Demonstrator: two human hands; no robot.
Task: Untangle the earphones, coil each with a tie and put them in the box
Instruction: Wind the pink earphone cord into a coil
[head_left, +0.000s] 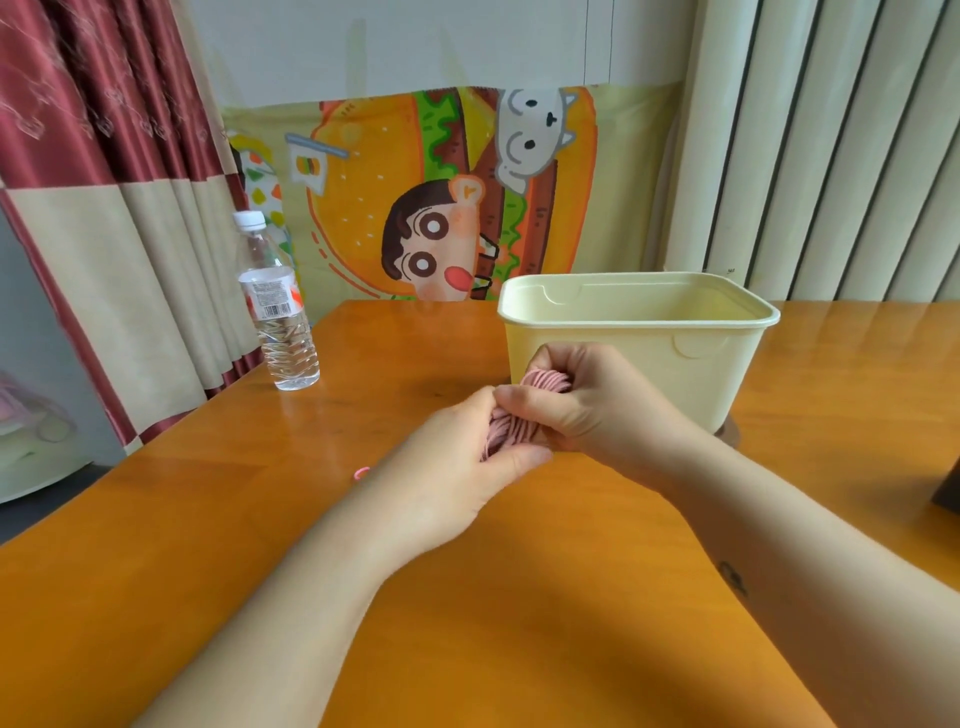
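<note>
Light: bright daylight | Glare: shiny patches on far surface (841, 338) | Shadows: soft, near bottom | Edges: bent, left side blurry

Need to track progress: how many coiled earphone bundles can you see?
1: a pink earphone bundle gripped between the left hand and right hand, in front of the box. The box's bottom is hidden, so more may lie there.
</note>
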